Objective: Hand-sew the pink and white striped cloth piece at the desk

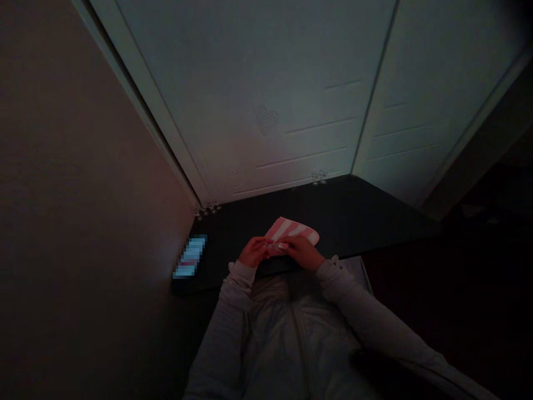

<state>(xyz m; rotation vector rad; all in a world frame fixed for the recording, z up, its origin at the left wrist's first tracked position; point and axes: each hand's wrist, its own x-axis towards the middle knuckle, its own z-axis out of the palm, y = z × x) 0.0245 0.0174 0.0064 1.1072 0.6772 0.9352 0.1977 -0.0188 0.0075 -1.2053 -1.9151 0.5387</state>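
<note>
A pink and white striped cloth [292, 228] lies on a dark table [358, 216], close to my body. My left hand [252, 253] pinches the cloth's near left edge with closed fingers. At the cloth's near right edge my right hand [303, 251] grips it, fingers curled over the fabric. Both hands meet near the middle of that edge. Light grey sleeves cover both arms. The room is very dim.
A lit phone [190, 256] with a blurred screen lies at the table's left end. White cabinet doors [291, 100] with heart cut-outs rise behind the table. A brownish wall [75, 211] stands to the left. Darkness hides the right side.
</note>
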